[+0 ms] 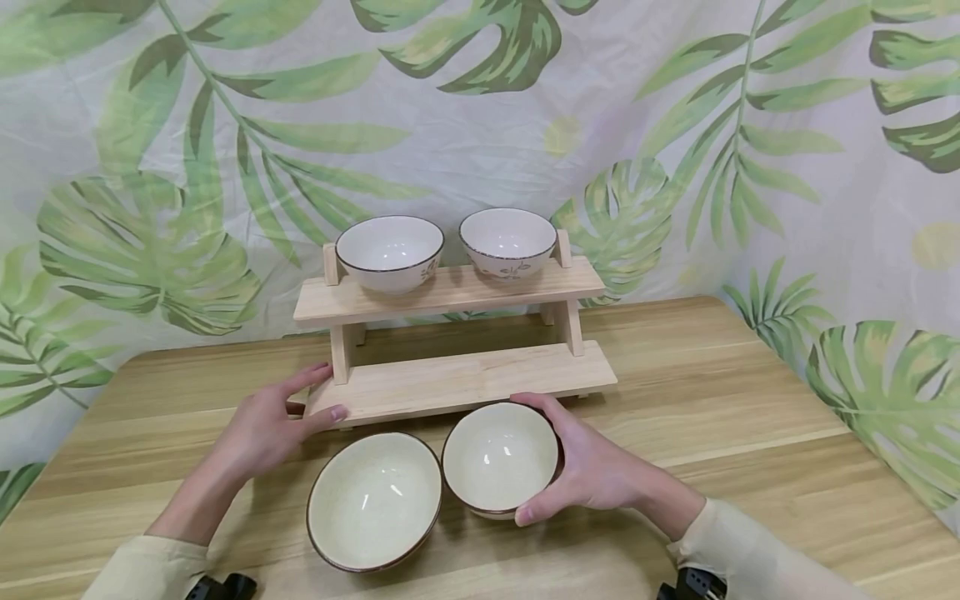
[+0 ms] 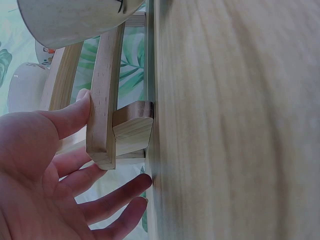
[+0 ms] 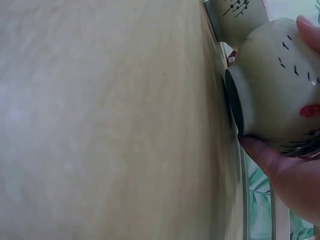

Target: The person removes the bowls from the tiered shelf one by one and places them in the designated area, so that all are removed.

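Note:
A two-tier wooden shelf (image 1: 465,379) stands on the table, and my left hand (image 1: 273,429) holds the left end of its lower board. In the left wrist view the thumb (image 2: 75,115) lies against the board's edge, the ring and little fingers off it. My right hand (image 1: 592,467) grips a cream bowl (image 1: 498,458) with a dark rim by its right side, thumb in front and fingers behind. The right wrist view shows this bowl's dark foot ring (image 3: 234,102) close over the table. A wider cream bowl (image 1: 375,504) sits immediately left of it.
Two white bowls with dark rims, a left one (image 1: 390,254) and a right one (image 1: 508,246), sit on the upper board (image 1: 450,290). Behind the wooden table (image 1: 712,400) hangs a leaf-print cloth (image 1: 480,158).

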Demonstrator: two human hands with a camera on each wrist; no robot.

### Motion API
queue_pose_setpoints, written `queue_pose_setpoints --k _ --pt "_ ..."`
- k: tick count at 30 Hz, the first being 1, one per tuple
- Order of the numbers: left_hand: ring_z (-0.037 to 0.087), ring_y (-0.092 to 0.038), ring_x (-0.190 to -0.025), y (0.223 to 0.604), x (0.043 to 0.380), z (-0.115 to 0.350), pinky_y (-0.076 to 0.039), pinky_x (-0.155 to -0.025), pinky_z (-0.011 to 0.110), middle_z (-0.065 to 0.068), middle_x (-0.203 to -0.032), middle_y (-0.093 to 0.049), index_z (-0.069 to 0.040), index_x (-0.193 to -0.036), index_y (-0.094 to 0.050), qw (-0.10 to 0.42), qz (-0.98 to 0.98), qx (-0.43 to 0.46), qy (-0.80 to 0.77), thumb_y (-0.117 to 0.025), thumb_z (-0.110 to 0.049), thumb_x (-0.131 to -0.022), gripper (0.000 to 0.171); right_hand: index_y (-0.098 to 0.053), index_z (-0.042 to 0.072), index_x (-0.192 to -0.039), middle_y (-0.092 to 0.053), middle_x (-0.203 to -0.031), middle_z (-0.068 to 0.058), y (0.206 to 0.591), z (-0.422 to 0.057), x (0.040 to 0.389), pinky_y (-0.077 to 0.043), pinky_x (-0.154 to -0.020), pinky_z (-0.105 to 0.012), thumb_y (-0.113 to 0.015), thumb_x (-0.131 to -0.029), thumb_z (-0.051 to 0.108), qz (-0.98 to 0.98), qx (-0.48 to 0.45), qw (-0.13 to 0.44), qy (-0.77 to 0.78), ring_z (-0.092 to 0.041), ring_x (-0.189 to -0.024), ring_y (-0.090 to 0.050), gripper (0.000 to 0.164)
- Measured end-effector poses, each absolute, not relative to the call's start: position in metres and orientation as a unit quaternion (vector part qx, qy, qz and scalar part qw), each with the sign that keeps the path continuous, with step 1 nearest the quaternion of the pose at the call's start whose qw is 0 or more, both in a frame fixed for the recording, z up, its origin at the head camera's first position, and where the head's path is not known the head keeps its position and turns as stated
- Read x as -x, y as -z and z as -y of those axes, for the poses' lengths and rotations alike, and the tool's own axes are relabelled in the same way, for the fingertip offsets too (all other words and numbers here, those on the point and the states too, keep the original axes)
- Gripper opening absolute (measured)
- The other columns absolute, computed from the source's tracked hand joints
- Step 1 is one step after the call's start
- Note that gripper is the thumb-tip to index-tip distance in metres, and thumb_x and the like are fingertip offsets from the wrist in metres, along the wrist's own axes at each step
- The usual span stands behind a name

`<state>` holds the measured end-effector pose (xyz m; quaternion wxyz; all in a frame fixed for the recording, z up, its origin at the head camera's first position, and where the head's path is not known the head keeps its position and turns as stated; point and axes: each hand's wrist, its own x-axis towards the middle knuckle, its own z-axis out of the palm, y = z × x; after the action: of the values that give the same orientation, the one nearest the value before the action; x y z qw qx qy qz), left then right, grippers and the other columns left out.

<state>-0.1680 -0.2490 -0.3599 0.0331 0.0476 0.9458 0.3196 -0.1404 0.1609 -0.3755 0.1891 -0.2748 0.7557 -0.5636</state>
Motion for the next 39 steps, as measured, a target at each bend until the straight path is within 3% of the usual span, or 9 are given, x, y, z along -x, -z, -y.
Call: queue_pose_setpoints --k 21,28,39 --pt "0.05 -0.068 -0.124 0.3608 0.1675 0.2486 -0.059 -0.085 0.044 0.039 -0.156 -0.045 -0.011 -0.163 -0.042 0.035 -0.947 -0.049 -0.317 -0.073 -0.054 -0.098 0.084 -0.028 0.02 -0.159 -0.052 -0.152 -0.009 0.3771 -0.1644 0.1454 -0.049 -0.109 -0.03 -0.101 -0.068 0.015 -0.765 0.304 0.209 0.527 -0.027 -0.133 -0.059 0.117" --pt "0.05 -0.068 -0.125 0.36 0.1677 0.2486 -0.056 -0.084 0.037 0.039 -0.155 -0.047 -0.013 -0.163 -0.043 0.032 -0.946 -0.046 -0.319 -0.073 -0.056 -0.097 0.085 -0.025 0.015 -0.162 -0.051 -0.153 -0.011 0.3753 -0.1636 0.1466 -0.048 -0.11 -0.03 -0.101 -0.069 0.013 -0.762 0.313 0.209 0.528 -0.031 -0.134 -0.057 0.12" --pt "0.05 -0.068 -0.125 0.3608 0.1683 0.248 -0.058 -0.087 0.044 0.04 -0.155 -0.046 -0.013 -0.164 -0.042 0.035 -0.945 -0.048 -0.321 -0.073 -0.056 -0.097 0.085 -0.023 0.017 -0.163 -0.049 -0.154 -0.012 0.3771 -0.1652 0.1454 -0.048 -0.111 -0.031 -0.101 -0.069 0.014 -0.762 0.306 0.216 0.529 -0.031 -0.136 -0.057 0.122"
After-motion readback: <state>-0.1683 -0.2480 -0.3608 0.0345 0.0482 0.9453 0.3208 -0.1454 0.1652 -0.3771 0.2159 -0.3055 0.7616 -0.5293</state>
